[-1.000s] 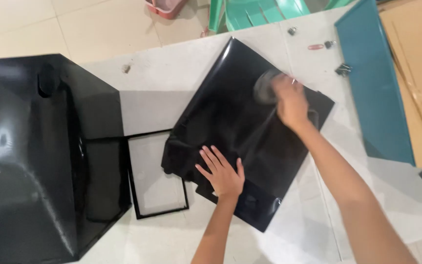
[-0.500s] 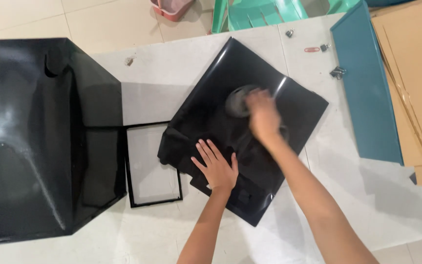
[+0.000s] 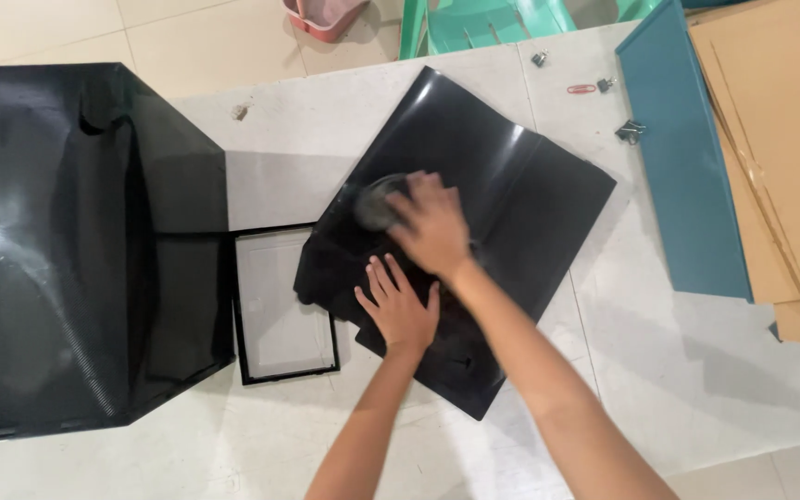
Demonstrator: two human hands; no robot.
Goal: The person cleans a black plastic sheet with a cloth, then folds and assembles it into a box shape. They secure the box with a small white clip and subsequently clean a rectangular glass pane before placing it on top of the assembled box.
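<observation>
Pale stone table, tiled floor beyond. Glossy black sheet lies mid-table. Left hand flat, fingers spread, pressing its lower edge. Right hand clamped on grey cloth on the sheet.

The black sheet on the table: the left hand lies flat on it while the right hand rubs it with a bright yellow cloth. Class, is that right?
Not quite. In the head view the left hand lies flat on the black sheet, but the cloth under the right hand is grey, not bright yellow.
</observation>
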